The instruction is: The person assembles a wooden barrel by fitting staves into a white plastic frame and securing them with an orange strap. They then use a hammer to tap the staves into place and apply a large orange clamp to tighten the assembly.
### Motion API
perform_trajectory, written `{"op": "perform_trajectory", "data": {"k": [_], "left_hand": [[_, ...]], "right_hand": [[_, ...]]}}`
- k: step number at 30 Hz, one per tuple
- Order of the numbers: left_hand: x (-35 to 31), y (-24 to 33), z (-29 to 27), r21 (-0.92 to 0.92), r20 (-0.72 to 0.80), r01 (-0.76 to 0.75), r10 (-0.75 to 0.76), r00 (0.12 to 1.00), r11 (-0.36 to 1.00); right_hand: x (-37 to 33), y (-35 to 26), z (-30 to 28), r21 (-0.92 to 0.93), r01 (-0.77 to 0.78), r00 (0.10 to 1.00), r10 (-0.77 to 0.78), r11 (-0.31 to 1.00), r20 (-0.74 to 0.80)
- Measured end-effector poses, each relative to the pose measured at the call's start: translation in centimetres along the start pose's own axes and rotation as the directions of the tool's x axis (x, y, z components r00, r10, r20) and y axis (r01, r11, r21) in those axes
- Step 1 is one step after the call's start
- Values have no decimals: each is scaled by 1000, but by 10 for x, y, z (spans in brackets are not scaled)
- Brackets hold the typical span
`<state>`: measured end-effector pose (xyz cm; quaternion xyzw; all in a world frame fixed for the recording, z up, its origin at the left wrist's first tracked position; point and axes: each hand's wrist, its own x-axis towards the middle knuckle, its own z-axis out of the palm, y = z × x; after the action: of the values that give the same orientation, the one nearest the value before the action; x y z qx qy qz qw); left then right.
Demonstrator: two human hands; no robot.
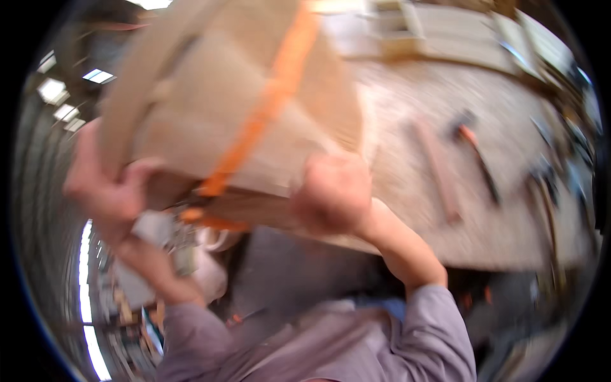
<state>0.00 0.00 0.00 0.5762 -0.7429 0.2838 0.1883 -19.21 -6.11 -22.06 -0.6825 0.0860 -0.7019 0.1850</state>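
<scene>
Big curved wooden piece (210, 127) right in our faces here, orange strap (262, 108) cinched across it, everything a bit smeared by motion blur. It's up in front of our chest, over the near left part of the workbench (398, 232); can't tell whether any of it rests on the top.

Grip check: our left hand (105, 184) is clasped on the left end, thumb on the near side and the rest wrapped toward the outer rim. Our right hand (334, 194) is bunched up against the near edge, but the fingertips are hidden, so we can't say whether it's clutching or just pushing.

We'd call this the handling stage: strap on, piece being managed two-handed. Next move, we reckon, calls for keeping both sides supported, turning it gently and not snagging the loose orange tail (223, 223) underneath. Hammer (470, 140) and wooden strip (439, 172) lie off to the right, well apart from our hands.
</scene>
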Motion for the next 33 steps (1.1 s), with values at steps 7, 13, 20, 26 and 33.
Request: {"op": "perform_trajectory", "data": {"k": [7,13,20,26,33], "left_hand": [[-21,21,-36,139,5,53,-54,999,989],[-29,-2,-57,99,19,154,-157,987,983],[-17,17,-46,195,-22,152,-151,988,969],[-22,28,-69,202,0,204,-209,978,958],[-48,18,-64,-367,-107,334,-396,912,868]], "right_hand": [[-195,10,-266,-878,-476,734,574,55,-362],[-199,-2,-228,-954,-286,540,838,92,-81],[-223,23,-212,-889,-452,109,984,-78,-142],[-118,22,-226,78,-932,353,935,354,-21],[211,38,-178,-346,62,818,151,936,555]]}}
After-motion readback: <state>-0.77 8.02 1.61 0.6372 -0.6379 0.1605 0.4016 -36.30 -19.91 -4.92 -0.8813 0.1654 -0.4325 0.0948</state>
